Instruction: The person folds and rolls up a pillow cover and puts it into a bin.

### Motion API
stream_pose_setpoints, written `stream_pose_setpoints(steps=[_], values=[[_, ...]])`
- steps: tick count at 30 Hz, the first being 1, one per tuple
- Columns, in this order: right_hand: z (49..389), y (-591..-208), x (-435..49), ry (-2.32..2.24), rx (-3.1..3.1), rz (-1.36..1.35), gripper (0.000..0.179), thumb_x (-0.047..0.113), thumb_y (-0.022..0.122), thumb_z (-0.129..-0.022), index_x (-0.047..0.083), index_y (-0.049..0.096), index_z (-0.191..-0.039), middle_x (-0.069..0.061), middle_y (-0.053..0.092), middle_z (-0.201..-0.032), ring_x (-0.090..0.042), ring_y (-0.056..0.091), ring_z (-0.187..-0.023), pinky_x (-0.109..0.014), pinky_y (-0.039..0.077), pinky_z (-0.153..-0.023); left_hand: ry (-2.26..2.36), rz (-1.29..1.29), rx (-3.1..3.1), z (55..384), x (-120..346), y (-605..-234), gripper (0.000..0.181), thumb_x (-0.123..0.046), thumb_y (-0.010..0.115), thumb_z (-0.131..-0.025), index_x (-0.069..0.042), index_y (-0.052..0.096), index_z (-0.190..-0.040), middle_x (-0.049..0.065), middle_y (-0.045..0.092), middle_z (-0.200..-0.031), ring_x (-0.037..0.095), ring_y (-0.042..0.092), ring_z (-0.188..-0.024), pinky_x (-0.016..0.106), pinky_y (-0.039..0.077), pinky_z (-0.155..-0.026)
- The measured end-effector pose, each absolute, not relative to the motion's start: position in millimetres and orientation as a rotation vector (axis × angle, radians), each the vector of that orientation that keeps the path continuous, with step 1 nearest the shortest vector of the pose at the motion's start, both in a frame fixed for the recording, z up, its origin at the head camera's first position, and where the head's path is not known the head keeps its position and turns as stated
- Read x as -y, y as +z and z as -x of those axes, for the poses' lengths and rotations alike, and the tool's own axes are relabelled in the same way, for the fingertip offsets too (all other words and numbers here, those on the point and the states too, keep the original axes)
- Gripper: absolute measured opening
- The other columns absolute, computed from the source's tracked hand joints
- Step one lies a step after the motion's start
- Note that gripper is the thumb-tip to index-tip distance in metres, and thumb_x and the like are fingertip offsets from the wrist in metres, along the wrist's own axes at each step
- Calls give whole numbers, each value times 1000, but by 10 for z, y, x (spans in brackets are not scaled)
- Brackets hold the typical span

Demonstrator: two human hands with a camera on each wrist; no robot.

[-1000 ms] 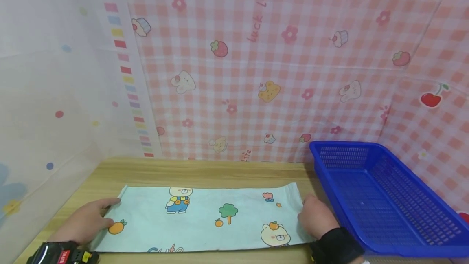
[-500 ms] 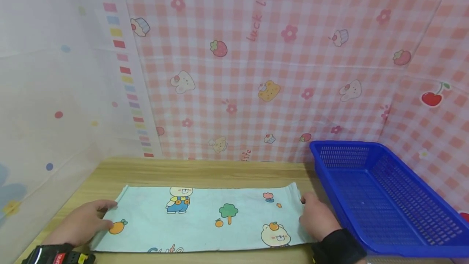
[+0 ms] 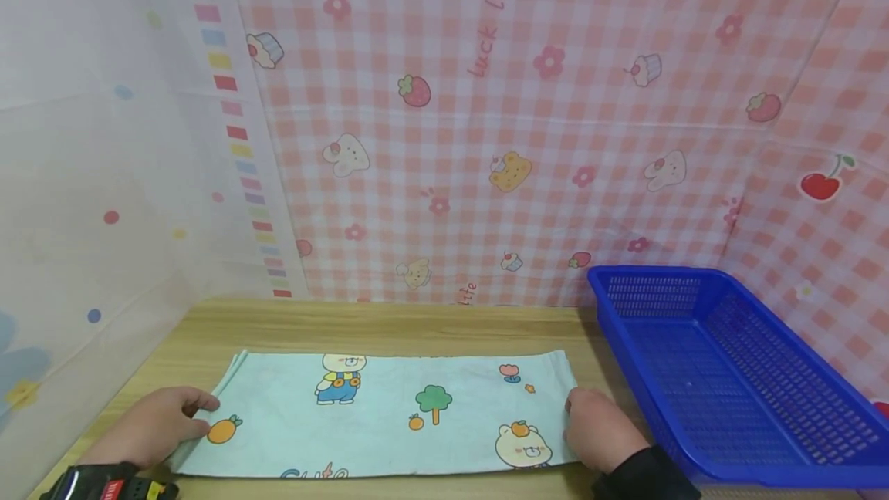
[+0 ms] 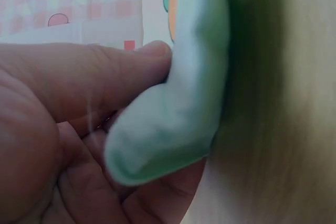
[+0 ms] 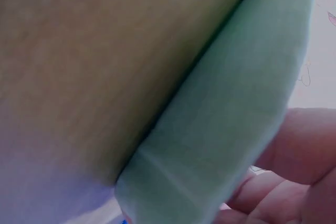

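Note:
A pale mint cloth (image 3: pixel 375 438), printed with bears, oranges and a tree, lies folded into a long flat strip on the table. At its left end my left hand (image 3: pixel 156 423) pinches the edge. The left wrist view has the thumb (image 4: pixel 152 56) on top of the folded cloth (image 4: pixel 194 77) and fingers beneath it. My right hand (image 3: pixel 600 427) holds the opposite end, its fingers curled at the edge. In the right wrist view that hand (image 5: pixel 304 150) is partly behind the cloth's edge (image 5: pixel 226 93), which hides some fingertips.
A blue plastic basket (image 3: pixel 729 400) with mesh sides stands at the right, close beside my right hand. Pink checked fabric (image 3: pixel 451 137) hangs behind the wooden table (image 3: pixel 417 322). White dotted fabric (image 3: pixel 83 176) covers the left side.
My left hand has moved slightly left and down along the cloth's edge. My right hand has shifted slightly down, and the cloth's far right corner lies a little lower.

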State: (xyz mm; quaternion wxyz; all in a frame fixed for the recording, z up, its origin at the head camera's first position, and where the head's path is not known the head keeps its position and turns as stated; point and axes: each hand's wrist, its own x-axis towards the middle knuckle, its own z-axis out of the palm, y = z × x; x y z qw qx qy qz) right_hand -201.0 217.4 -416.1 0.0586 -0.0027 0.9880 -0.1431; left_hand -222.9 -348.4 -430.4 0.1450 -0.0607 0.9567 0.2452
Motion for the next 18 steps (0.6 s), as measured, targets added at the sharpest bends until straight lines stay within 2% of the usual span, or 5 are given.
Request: stream_pose_setpoints(steps=[4, 12, 18], values=[[2002, -4157, -2173, -371, -2983, 26, 10, 5, 74, -91, -2, 67, -92, -8, 61, -84, -22, 55, -77, -42, 53, -76, 685, 158, -2767, 2214, 3483, -4285, 38, -12, 76, -91, 1, 71, -126, 25, 69, -117, 36, 62, -103, 59, 53, -89], [2020, -4137, -2198, -399, -2941, -13, 11, 1, 71, -90, -5, 69, -99, -9, 64, -88, -22, 57, -79, -44, 56, -79, 719, 222, -2746, 2241, 3470, -4309, 43, -12, 76, -92, 3, 68, -131, 29, 66, -122, 37, 61, -103, 59, 54, -88], [2008, -4145, -2192, -386, -2969, 46, 9, -4, 64, -88, -5, 68, -96, -10, 61, -86, -23, 55, -77, -43, 55, -77, 738, 280, -2737, 2285, 3476, -4359, 45, -11, 76, -92, 5, 65, -133, 33, 63, -126, 38, 62, -105, 59, 55, -88]])
